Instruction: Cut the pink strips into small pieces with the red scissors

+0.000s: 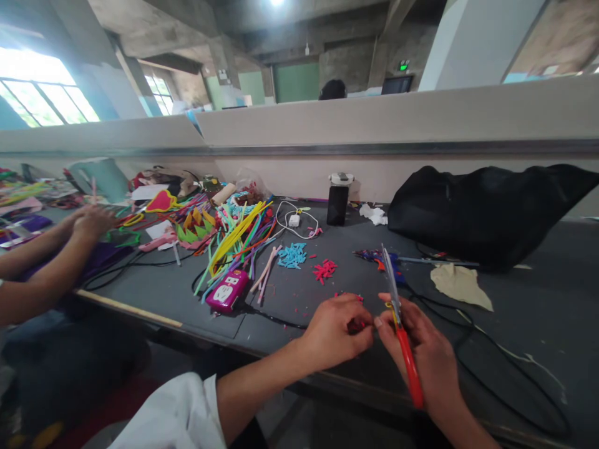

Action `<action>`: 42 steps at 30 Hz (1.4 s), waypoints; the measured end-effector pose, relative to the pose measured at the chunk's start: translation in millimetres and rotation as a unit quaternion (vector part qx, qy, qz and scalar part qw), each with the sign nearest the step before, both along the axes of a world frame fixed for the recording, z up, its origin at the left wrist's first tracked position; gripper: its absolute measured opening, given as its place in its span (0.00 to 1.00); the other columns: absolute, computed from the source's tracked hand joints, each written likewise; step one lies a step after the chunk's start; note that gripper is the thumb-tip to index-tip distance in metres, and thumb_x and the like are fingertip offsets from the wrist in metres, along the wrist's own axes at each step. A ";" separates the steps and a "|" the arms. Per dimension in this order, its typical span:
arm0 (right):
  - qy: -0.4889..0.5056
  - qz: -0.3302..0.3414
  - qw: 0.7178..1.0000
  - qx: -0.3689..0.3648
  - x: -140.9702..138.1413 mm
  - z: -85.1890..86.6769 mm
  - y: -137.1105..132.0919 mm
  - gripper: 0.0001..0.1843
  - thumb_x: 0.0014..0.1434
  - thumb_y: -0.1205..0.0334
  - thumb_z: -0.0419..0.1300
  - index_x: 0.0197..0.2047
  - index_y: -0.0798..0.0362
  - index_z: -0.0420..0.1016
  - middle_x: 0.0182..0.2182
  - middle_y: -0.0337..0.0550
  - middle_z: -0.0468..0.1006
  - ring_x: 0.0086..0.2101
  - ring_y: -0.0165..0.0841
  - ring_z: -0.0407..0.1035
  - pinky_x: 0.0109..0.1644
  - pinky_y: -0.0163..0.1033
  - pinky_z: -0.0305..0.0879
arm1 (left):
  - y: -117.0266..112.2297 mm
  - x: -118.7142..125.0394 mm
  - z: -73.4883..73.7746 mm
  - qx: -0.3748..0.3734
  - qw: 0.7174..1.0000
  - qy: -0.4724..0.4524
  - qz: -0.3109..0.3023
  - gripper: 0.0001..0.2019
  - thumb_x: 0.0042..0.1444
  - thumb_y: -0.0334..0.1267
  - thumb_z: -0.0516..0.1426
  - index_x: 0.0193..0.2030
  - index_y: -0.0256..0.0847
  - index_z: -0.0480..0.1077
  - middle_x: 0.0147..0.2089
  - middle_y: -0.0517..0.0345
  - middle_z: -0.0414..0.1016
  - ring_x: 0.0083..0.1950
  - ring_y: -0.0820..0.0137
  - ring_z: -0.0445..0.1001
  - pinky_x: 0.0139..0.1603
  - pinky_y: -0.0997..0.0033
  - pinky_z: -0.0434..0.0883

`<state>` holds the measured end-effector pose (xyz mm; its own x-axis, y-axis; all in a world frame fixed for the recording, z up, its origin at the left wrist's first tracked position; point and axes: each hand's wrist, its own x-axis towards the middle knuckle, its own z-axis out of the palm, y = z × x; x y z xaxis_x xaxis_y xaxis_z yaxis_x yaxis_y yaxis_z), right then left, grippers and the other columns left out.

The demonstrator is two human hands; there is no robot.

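My right hand [423, 352] holds a pair of scissors [408, 362] with red handles, blades pointing up and away from me. A small yellow bit shows by the scissors' pivot. My left hand [339, 330] is curled, its thumb and fingertips close to my right fingertips; something dark red shows inside the curl, too hidden to make out. Just beyond my hands lie a pile of short red pieces [324, 270] and a pile of short blue pieces [292, 255]. Pale pink fuzzy stems [266, 274] lie left of them.
A purple box-shaped device [228, 290] with a cord sits at left, before a heap of coloured pipe cleaners [238, 240]. A glue gun [390, 267], a beige cloth scrap [461, 285] and a black bag [482, 215] lie at right. A co-worker's hands [93, 221] work at far left.
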<state>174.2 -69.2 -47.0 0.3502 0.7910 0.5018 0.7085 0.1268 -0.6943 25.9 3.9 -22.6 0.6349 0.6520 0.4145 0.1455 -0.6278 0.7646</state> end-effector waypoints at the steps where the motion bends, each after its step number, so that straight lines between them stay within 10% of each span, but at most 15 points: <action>1: -0.001 0.001 1.000 0.000 -0.5 -0.1 0.1 0.19 0.58 0.52 0.57 0.50 0.52 0.72 0.42 0.45 0.80 0.36 0.34 0.77 0.45 0.39 0.72 | -0.5 0.2 -1.3 0.005 1.000 0.002 0.002 0.03 0.49 0.31 0.57 0.29 0.36 0.73 0.27 0.58 0.68 0.27 0.75 0.64 0.29 0.75 0.60; 7: -0.001 0.004 1.000 -0.005 -3.7 3.0 -1.0 0.21 0.58 0.49 0.57 0.49 0.52 0.73 0.42 0.46 0.80 0.36 0.34 0.77 0.43 0.38 0.73 | 0.3 1.5 3.8 -0.139 0.988 -0.048 0.035 0.03 0.44 0.30 0.58 0.23 0.37 0.69 0.23 0.62 0.66 0.25 0.76 0.62 0.27 0.75 0.59; 13: -0.067 -0.013 0.997 -0.045 -6.3 -5.2 -1.5 0.21 0.59 0.49 0.56 0.52 0.51 0.71 0.42 0.44 0.80 0.36 0.34 0.77 0.41 0.36 0.72 | 11.9 -4.9 19.6 -0.355 0.891 -0.273 0.081 0.03 0.45 0.32 0.60 0.25 0.37 0.69 0.23 0.63 0.67 0.25 0.78 0.61 0.29 0.76 0.59; 23: -0.121 0.010 0.989 -0.090 -17.4 -16.1 -1.8 0.20 0.58 0.56 0.54 0.54 0.46 0.70 0.45 0.40 0.79 0.41 0.35 0.76 0.43 0.38 0.73 | 12.3 -5.7 21.6 -0.383 0.823 -0.404 0.113 0.05 0.46 0.34 0.62 0.28 0.38 0.69 0.27 0.63 0.67 0.31 0.75 0.65 0.37 0.73 0.64; 42: -0.134 0.026 0.989 -0.056 -21.0 -11.3 -0.7 0.17 0.59 0.56 0.54 0.49 0.49 0.74 0.40 0.39 0.82 0.36 0.34 0.78 0.41 0.37 0.74 | 12.2 -6.4 22.0 -0.382 0.822 -0.410 0.097 0.05 0.44 0.33 0.63 0.27 0.38 0.71 0.27 0.63 0.66 0.31 0.76 0.63 0.36 0.76 0.62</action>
